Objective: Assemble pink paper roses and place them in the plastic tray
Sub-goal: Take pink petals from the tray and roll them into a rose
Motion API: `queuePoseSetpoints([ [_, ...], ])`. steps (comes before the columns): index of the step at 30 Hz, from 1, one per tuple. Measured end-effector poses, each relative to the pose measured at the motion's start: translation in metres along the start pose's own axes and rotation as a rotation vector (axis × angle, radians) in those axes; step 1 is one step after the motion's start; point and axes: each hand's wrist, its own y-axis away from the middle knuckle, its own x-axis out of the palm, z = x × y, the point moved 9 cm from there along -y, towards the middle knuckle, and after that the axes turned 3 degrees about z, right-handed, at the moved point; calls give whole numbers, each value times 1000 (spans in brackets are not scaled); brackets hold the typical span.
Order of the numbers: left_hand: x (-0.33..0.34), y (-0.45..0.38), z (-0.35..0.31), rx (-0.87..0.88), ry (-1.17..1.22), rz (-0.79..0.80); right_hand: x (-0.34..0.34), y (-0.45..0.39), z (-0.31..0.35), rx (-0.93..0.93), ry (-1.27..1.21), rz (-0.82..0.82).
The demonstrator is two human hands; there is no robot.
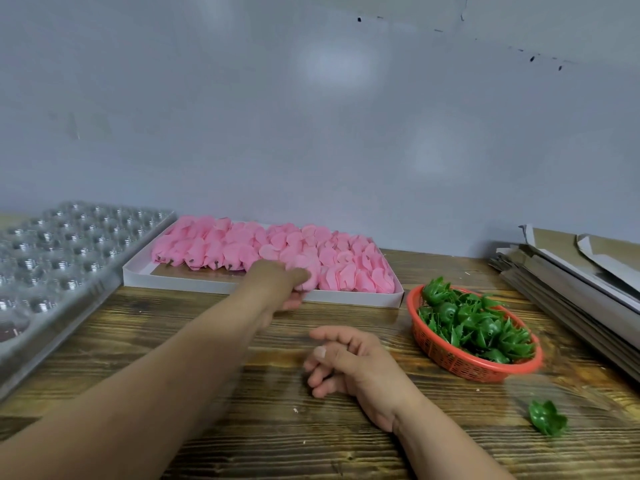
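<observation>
left grip (289,285) — on pink rose (304,268)

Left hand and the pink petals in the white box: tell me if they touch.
Touching. The head view shows the left hand reaching over the white box rim, its fingers wrapped around pink petals at the front row.

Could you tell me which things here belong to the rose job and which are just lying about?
Job:
pink paper flowers in the white box, where the left hand reaches
green calyxes in the red basket
clear plastic tray

Lying about:
cardboard stack
loose green calyx
right hand idle on the table
</observation>
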Motion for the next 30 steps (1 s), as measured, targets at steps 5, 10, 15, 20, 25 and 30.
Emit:
queuePoseSetpoints([
  [5,28,32,32,-197,338,158,-24,5,20,-218,150,-254],
  [10,41,50,43,-264,580,197,-26,15,42,-390,425,-370],
  [15,45,58,51,-264,617,245,-24,18,45,-436,584,-387],
  [20,46,59,59,-267,622,253,-28,18,46,-446,705,-445],
  [25,42,57,61,-244,558,258,-27,17,46,-463,807,-444],
  [30,42,56,59,-227,511,261,-27,15,43,-444,806,-449],
])
